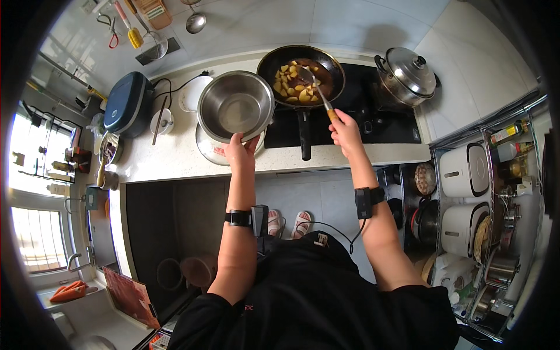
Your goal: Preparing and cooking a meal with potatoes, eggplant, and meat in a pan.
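My left hand (242,151) grips the near rim of a stainless steel bowl (236,107), which has no food in it. The bowl is held over a glass lid (212,146) on the counter, just left of the wok. In my right hand (345,131) is the wooden handle of a metal ladle or spatula (323,97); its head dips into the food, so its exact shape is unclear. Yellow potato chunks (286,83) lie in brown sauce inside the black wok (337,72). The wok's black handle (305,140) points towards me over the cooktop.
A lidded steel pot (409,78) stands at the right of the black cooktop (393,127). Left on the counter are a blue rice cooker (129,105), a white plate (188,96) and a white lidded cup (165,122) with chopsticks (159,120). Wire shelves (492,197) rise at right.
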A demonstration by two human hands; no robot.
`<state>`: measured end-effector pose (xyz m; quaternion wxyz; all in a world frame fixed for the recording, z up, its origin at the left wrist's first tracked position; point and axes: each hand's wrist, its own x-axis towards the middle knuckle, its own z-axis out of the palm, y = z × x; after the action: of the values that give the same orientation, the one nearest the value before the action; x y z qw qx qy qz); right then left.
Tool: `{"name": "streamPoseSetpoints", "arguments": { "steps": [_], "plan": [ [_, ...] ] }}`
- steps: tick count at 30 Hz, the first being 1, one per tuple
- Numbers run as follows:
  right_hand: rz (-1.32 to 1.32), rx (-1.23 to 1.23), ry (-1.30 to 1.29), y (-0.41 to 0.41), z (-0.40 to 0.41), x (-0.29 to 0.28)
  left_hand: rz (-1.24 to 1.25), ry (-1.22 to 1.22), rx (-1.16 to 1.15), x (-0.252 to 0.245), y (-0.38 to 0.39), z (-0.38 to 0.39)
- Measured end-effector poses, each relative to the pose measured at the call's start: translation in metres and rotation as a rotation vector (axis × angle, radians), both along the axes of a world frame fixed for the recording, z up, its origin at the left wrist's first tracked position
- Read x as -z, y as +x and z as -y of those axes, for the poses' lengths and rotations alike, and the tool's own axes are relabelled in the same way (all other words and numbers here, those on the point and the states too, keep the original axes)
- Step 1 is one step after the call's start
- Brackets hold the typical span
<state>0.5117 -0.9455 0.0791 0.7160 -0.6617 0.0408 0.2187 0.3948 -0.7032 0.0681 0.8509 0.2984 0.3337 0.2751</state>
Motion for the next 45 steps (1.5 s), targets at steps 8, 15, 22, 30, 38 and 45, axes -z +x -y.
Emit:
{"name": "streamPoseSetpoints", "arguments": {
  "steps": [8,15,22,30,38,45],
  "plan": [
    [0.073,0.101,-0.039,0.025,0.009,-0.009,-0.002,0.022,-0.009,0.000,-0.004,0.003],
    [-0.046,0.009,0.143,0.011,0.011,-0.021,0.037,-0.018,-0.021,0.001,-0.002,0.003],
    [0.061,-0.101,0.225,0.006,0.020,-0.015,0.010,-0.023,-0.003,-0.007,0.002,0.005],
    [0.102,-0.070,0.159,-0.017,0.018,-0.016,0.037,-0.026,-0.011,-0.004,0.001,0.004],
    [0.279,-0.049,-0.010,-0.028,0.013,-0.005,-0.038,-0.052,-0.086,-0.008,-0.007,0.015],
    [0.022,-0.074,0.480,-0.044,-0.011,-0.038,-0.094,0.088,-0.080,0.007,-0.037,-0.001]
  ]
}}
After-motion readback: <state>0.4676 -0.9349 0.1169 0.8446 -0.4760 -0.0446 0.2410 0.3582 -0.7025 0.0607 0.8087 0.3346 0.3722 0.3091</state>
